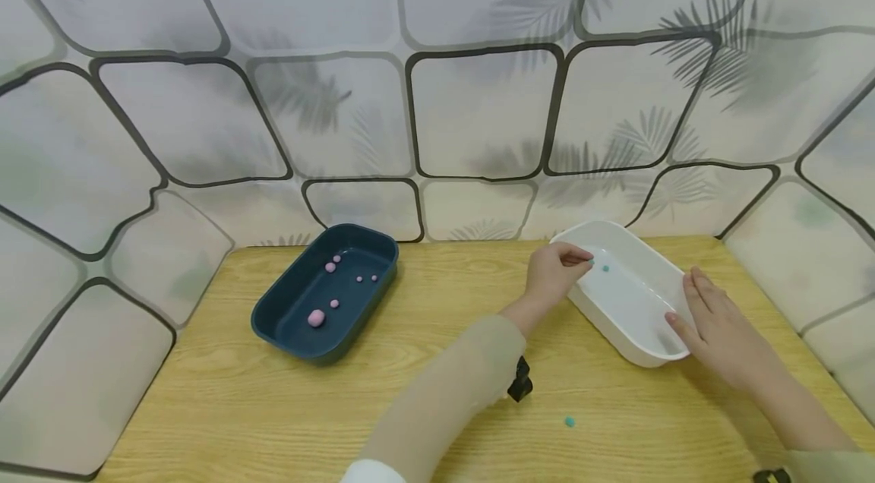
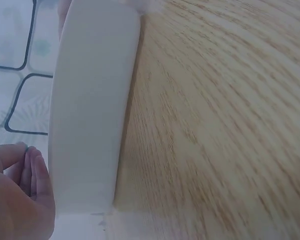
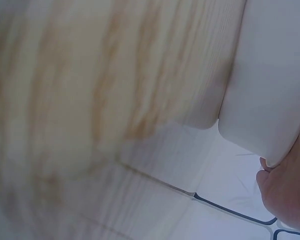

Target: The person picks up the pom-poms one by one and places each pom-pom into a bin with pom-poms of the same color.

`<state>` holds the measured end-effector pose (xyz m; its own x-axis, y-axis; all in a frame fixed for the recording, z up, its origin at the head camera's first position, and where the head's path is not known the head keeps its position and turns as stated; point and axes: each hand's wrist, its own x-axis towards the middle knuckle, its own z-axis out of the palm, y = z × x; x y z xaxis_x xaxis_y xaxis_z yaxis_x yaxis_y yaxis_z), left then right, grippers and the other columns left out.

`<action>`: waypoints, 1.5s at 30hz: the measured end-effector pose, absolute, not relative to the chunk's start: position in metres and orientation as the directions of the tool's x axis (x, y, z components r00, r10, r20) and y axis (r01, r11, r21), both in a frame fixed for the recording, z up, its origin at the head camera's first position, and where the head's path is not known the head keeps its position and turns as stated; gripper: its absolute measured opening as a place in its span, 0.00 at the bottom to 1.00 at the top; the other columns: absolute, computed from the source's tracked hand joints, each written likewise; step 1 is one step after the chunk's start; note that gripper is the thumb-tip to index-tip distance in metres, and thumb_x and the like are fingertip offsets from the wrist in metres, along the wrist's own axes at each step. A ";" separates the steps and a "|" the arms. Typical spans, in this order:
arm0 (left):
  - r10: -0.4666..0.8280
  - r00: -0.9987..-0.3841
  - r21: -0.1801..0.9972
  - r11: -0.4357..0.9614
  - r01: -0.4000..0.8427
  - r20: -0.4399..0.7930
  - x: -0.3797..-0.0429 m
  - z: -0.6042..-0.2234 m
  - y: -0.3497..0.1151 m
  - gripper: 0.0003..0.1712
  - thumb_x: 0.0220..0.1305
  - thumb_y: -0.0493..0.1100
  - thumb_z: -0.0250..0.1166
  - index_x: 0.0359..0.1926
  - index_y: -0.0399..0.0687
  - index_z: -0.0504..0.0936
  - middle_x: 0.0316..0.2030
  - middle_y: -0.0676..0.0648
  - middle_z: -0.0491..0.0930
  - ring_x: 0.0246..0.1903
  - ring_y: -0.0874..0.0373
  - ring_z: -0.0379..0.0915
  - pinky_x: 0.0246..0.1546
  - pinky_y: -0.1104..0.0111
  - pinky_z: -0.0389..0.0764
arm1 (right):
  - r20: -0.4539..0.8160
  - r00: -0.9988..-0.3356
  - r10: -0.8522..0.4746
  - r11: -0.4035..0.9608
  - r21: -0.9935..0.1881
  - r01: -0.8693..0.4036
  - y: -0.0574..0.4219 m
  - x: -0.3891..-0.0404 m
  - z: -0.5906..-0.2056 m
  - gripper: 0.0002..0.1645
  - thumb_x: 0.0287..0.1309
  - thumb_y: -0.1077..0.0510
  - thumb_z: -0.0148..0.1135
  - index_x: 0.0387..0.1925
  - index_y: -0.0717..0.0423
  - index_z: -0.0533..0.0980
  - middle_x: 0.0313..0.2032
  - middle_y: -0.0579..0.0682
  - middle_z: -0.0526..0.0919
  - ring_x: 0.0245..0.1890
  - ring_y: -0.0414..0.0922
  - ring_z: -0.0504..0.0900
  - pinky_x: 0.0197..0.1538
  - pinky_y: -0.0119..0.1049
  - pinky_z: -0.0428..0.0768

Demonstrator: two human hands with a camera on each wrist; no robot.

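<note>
My left hand reaches over the far left rim of a white tray. Between thumb and fingertips it pinches a tiny teal ball, mostly hidden by the fingers. A second teal ball lies inside the tray, just right of those fingertips. With fingers extended, my right hand rests against the tray's right side, near its front corner. The right wrist view shows part of that hand at the tray's edge.
One more teal ball lies on the wooden table in front of the tray. To the left stands a dark blue tray with several pink balls, the largest pink ball near its front. A patterned backdrop rises behind the table.
</note>
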<state>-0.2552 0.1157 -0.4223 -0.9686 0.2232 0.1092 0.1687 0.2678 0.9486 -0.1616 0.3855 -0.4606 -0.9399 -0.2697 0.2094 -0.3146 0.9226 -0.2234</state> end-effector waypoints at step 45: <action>0.287 -0.957 0.981 0.194 0.021 -0.037 -0.249 -0.417 0.064 0.08 0.73 0.37 0.69 0.47 0.38 0.91 0.43 0.40 0.92 0.36 0.60 0.86 0.48 0.60 0.91 | 0.202 -0.945 -0.257 0.926 -0.229 -0.300 0.385 -0.162 -0.459 0.46 0.84 0.48 0.46 0.78 0.83 0.45 0.79 0.82 0.45 0.84 0.69 0.36 0.84 0.40 0.21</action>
<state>-0.2493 0.0641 -0.4169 -0.9571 0.2875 -0.0366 0.0207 0.1939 0.9808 -0.1622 0.3846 -0.4595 -0.9451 -0.2567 0.2021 -0.3004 0.9259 -0.2291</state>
